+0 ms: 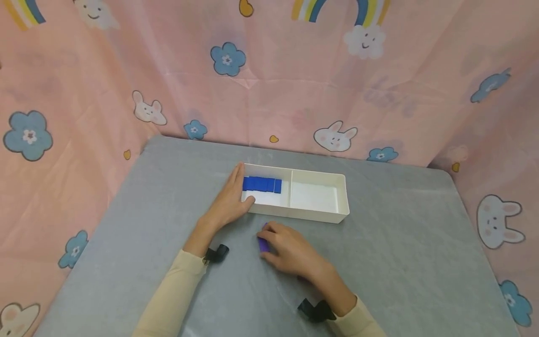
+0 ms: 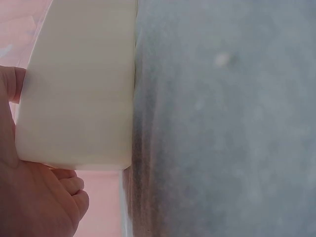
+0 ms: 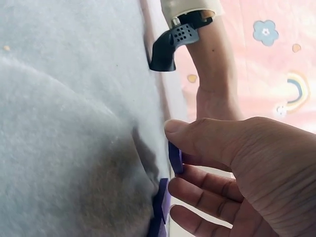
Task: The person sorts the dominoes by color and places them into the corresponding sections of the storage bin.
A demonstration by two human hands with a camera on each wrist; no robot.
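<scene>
A white two-compartment box point(image 1: 317, 215) sits on the table. My left hand point(image 1: 229, 201) grips its left end, the thumb over the near rim. In the left wrist view, the fingers point(image 2: 74, 190) curl around the box's end wall point(image 2: 79, 89). Several blue tiles point(image 1: 261, 184) lie in a row in the left compartment. In front of the box, my right hand point(image 1: 294, 248) pinches a small purple tile point(image 3: 175, 157) between thumb and fingers. Below that hand, more purple tiles point(image 3: 160, 205) lie on the table; in the head view a purple piece point(image 1: 263, 244) shows beside the fingertips, partly hidden.
A grey cloth covers the table point(image 1: 400, 262). Behind and beside it hangs a pink patterned curtain point(image 1: 278, 107). The box's right compartment point(image 1: 313, 196) shows a bare white floor. Black wrist cameras point(image 1: 316, 311) are strapped to both wrists.
</scene>
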